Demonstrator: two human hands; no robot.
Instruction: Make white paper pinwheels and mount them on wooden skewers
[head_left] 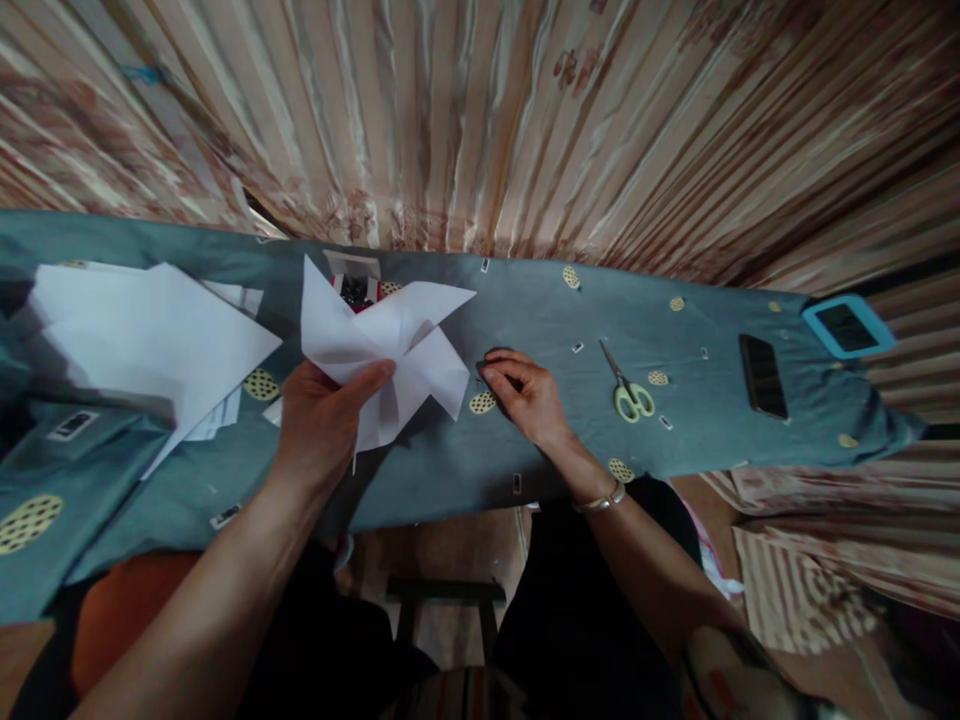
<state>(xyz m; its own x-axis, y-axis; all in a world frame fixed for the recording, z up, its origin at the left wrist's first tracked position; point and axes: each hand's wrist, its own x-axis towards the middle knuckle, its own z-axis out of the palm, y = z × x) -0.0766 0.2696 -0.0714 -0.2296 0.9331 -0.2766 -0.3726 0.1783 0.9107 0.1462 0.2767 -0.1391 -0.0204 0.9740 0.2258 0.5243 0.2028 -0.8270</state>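
Note:
A white paper pinwheel [431, 365] is held up over the cloth-covered table, its points folded in to the middle. My left hand [322, 420] grips it, thumb pressed near its centre and the other fingers hidden behind the paper. To the right of the pinwheel, my right hand [525, 395] is closed in a pinch close to the cloth. A small dark thing shows at its fingertips, too small to name. Behind the pinwheel stands an open small box [358, 285] with dark bits inside, partly covered by the paper.
White paper sheets [150, 340] lie in a pile at the left. Scissors with light green handles [634, 400] rest right of my right hand. Farther right are a dark phone [763, 376] and a blue-framed device [849, 327]. A pleated curtain [465, 130] hangs along the table's back edge.

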